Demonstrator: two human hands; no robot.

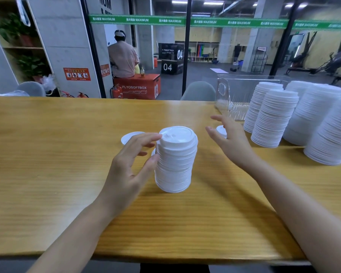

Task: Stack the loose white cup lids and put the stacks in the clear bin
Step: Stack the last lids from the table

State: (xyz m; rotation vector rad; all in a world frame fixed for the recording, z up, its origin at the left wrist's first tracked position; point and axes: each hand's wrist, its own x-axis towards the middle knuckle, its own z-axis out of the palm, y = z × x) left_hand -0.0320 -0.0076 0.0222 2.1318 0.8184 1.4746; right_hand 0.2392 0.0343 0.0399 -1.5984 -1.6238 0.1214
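Note:
A tall stack of white cup lids [175,160] stands mid-table. My left hand [130,162] is open beside its left side, thumb and fingertips touching or nearly touching the stack. My right hand [228,138] hovers open to the right of it, fingers spread, over a loose lid [221,130] that it partly hides. Another loose lid [129,137] lies flat behind my left hand. The clear bin [227,95] stands at the back right with nothing visible inside. Several tall lid stacks [274,119] stand on the table in front of it and to its right.
The wooden table [57,154] runs to a front edge near me. A grey chair back [199,91] shows behind the far edge, and another grey chair [31,88] at the far left. Beyond a glass wall, a person sits on a red box.

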